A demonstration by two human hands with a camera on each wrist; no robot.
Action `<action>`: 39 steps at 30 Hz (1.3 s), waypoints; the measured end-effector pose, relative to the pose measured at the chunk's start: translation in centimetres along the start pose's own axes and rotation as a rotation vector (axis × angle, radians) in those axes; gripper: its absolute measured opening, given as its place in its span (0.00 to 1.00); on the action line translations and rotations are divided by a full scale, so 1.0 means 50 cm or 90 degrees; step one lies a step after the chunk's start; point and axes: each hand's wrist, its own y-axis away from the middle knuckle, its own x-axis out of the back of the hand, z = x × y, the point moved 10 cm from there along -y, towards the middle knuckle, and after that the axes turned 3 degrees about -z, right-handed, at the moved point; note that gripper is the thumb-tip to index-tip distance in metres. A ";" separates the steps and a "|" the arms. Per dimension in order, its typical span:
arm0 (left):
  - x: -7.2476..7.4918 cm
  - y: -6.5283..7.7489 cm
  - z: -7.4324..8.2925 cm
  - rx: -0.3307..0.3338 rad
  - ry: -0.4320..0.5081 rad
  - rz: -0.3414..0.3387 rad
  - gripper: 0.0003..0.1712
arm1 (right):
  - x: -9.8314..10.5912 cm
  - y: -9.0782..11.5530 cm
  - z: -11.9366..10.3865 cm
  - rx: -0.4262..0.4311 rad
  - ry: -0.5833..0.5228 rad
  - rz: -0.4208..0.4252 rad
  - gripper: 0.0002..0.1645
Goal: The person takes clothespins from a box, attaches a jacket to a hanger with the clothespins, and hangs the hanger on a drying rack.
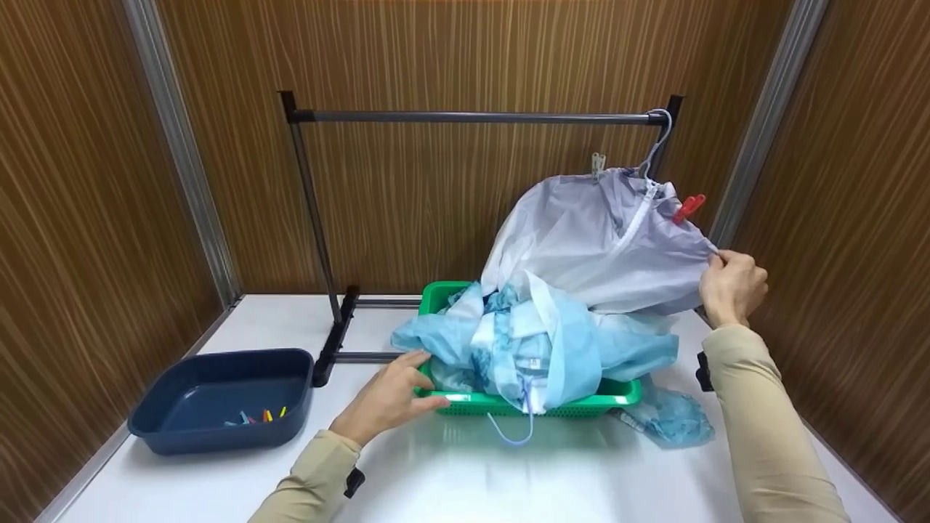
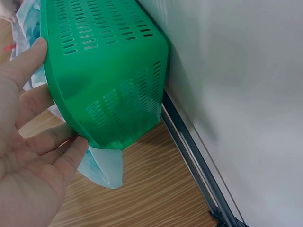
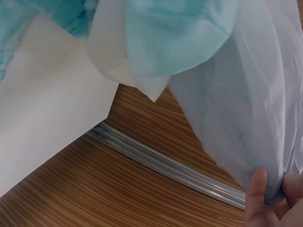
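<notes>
A pale lilac-and-white zip jacket (image 1: 581,240) hangs on a light hanger (image 1: 658,142) at the rack's right end. My right hand (image 1: 734,287) pinches the jacket's right edge between thumb and fingers and holds it outward; the right wrist view shows the gathered fabric (image 3: 246,109) there. A red clothespin (image 1: 689,208) and a whitish clothespin (image 1: 598,165) are on the jacket. My left hand (image 1: 389,396) rests spread at the front left corner of a green basket (image 1: 625,396), its fingertips touching the rim. Light-blue garments (image 1: 574,349) with a hanger hook pile over the basket.
A dark garment rack (image 1: 465,117) stands behind the basket. At left, a navy tub (image 1: 218,436) contains several small coloured clothespins (image 1: 269,415). A blue cloth bunch (image 1: 676,418) lies right of the basket. Wood-patterned walls (image 1: 94,181) enclose the white table (image 1: 450,479).
</notes>
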 end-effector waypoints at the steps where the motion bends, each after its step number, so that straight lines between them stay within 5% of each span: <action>1: 0.000 0.000 0.000 0.000 -0.001 0.000 0.26 | 0.000 0.000 0.001 0.003 -0.001 -0.001 0.22; 17: -0.003 -0.002 -0.001 0.015 0.008 -0.009 0.26 | -0.016 0.016 0.017 0.043 -0.049 -0.021 0.29; 30: -0.009 0.001 0.002 0.019 0.003 -0.006 0.27 | -0.002 0.059 -0.029 0.226 -0.094 0.135 0.21; 39: -0.006 0.000 0.005 0.024 -0.008 -0.008 0.26 | -0.015 0.085 -0.042 0.294 -0.083 0.144 0.20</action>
